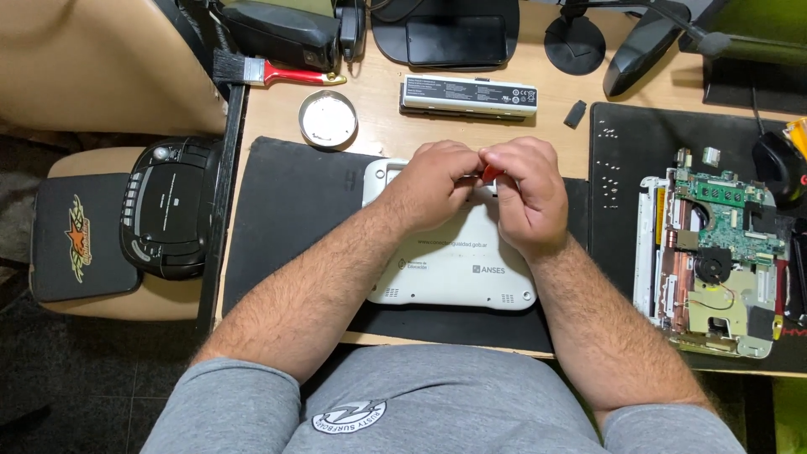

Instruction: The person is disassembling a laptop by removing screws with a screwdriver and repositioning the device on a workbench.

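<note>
Pinching a small red piece [491, 172], fingers of both hands [437, 181] [525, 189] closed around it, above white laptop [454, 269].

A light wooden desk [378, 118] fills the centre under even light. At nine o'clock a stool [101, 303] stands on dark floor [84, 387]; at eleven o'clock, a tan chair back [92, 59].

Even, soft indoor light falls from above, bright on the pale wooden table [437, 126] and dimmer toward the dark floor at left. Shadows are faint and short. The small round tin [328, 118] shows mild glare. Focus is sharp centrally, with slight wide-angle bending at the edges.
</note>
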